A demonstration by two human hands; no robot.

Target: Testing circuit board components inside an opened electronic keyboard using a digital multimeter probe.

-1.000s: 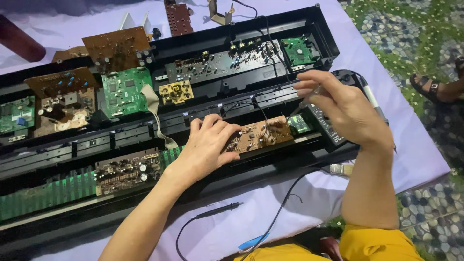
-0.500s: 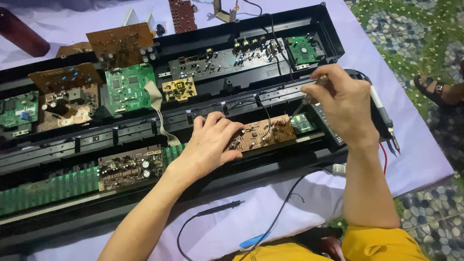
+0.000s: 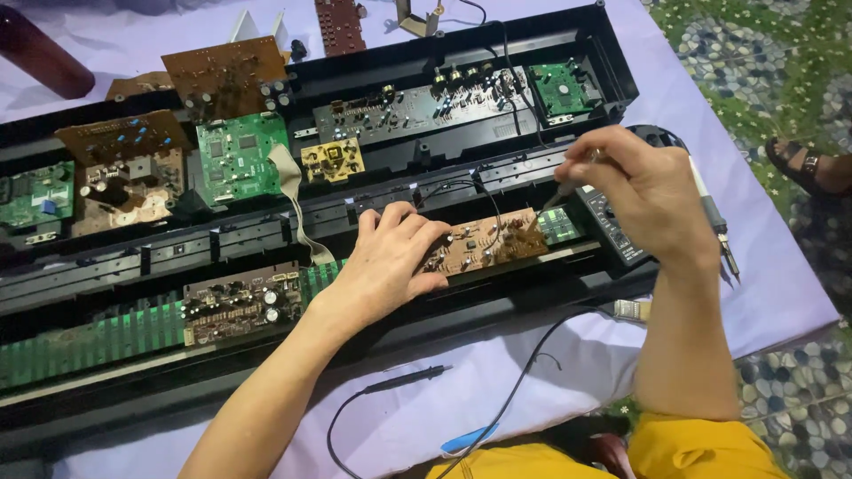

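My left hand (image 3: 390,257) lies flat on the left end of a small brown circuit board (image 3: 493,241) and holds it down. The board rests on the front rail of a long, opened black electronic chassis (image 3: 497,306). My right hand (image 3: 643,195) hovers over the board's right end. Its fingers pinch a thin metal tool (image 3: 552,200) whose tip points down at the board's right edge. I cannot tell whether the tip touches the board.
Several green and brown circuit boards (image 3: 240,155) fill the chassis. A soldering iron (image 3: 714,217) and a dark meter (image 3: 612,226) lie to the right on purple cloth. A black probe lead (image 3: 404,380) and a small brush (image 3: 632,310) lie in front. Another person's sandalled foot (image 3: 812,168) is at far right.
My right hand has shifted slightly toward the brown board, bringing the thin tool's tip lower. My left hand has stayed on the board.
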